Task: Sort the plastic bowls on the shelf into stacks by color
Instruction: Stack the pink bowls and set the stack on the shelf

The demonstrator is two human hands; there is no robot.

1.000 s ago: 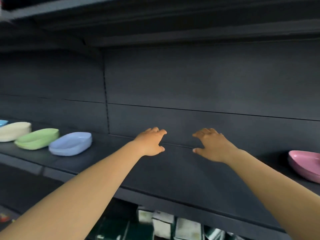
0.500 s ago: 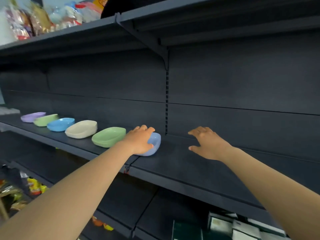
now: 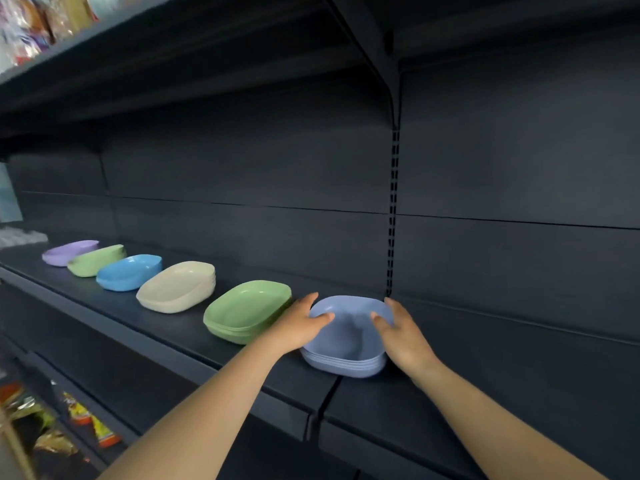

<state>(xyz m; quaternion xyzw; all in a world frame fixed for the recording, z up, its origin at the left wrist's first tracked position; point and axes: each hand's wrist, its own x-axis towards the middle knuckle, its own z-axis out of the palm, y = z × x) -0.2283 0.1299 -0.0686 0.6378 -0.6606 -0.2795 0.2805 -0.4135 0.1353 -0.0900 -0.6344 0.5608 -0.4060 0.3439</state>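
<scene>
A stack of periwinkle-blue bowls sits on the dark shelf just left of a seam between shelf sections. My left hand grips its left rim, thumb inside the top bowl. My right hand grips the right rim, thumb inside too. To the left runs a row of stacks: green bowls, cream bowls, bright blue bowls, a second green stack and purple bowls.
The shelf surface extends right of the blue stack with nothing on it in view. An upright slotted rail stands behind the stack. Snack packets lie on lower shelves, and bagged goods on the top shelf.
The view has swung left along the shelf. My right hand moved left from the bare shelf onto the periwinkle stack's right rim; my left hand now grips its left rim.
</scene>
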